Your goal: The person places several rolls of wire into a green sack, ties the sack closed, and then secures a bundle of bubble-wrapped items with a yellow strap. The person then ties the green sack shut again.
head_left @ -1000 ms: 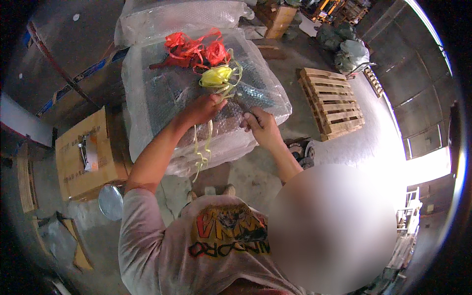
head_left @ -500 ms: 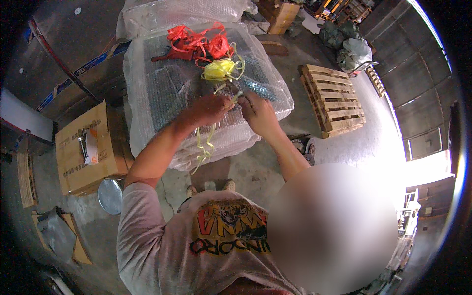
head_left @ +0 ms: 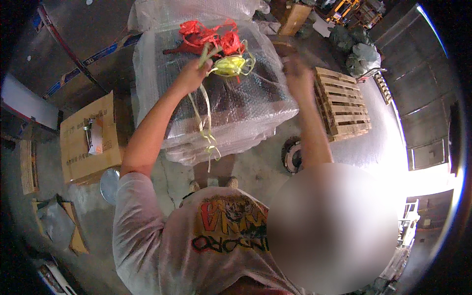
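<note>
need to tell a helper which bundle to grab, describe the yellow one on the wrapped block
Find the big bubble-wrapped block in the middle of the floor. On its top, beside the left hand, lies a yellow plastic strap bundle. The red strap bundle lies beyond it.

A wooden pallet (head_left: 342, 103) lies on the concrete floor (head_left: 255, 167); a cardboard box (head_left: 88, 140) carries what looks like a tape dispenser (head_left: 94, 136).

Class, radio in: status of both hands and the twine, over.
Left hand shut on yellow twine. Right hand raised, blurred. Twine hangs over bubble-wrapped bundle.
</note>
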### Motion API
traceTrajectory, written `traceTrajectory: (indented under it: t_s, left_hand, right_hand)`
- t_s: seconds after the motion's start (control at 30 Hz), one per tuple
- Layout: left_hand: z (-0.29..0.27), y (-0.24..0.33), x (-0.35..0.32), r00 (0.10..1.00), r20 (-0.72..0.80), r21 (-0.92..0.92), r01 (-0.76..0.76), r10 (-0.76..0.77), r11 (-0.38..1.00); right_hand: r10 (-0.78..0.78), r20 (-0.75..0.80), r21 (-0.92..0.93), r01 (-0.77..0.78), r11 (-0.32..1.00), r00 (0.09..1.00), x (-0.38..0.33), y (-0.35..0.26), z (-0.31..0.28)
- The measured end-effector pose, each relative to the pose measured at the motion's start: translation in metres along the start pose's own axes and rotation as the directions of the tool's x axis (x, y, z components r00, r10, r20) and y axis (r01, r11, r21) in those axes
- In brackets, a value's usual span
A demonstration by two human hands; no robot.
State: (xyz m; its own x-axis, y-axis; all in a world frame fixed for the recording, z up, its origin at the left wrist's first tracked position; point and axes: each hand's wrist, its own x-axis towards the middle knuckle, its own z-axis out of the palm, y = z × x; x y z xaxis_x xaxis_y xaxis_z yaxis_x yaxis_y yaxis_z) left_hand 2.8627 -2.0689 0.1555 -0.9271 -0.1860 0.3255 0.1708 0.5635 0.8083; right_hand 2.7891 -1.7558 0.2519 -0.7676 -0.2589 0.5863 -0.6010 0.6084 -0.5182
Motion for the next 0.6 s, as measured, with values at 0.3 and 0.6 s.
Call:
traceTrajectory:
  t_s: [0.3,0.6]
  left_hand:
    - [-0.053,-0.035,0.067,0.964,-0.263,0.137,0.074,-0.036,0.988]
    - [-0.082,-0.040,-0.056,0.847,-0.331,-0.253,0.345,-0.417,0.904]
  right_hand:
    - [-0.089,0.067,-0.269,0.104,0.957,0.994,-0.002,0.019,0.151]
    - [0.031,-0.099,-0.348,-0.064,0.935,0.995,-0.022,0.050,0.127]
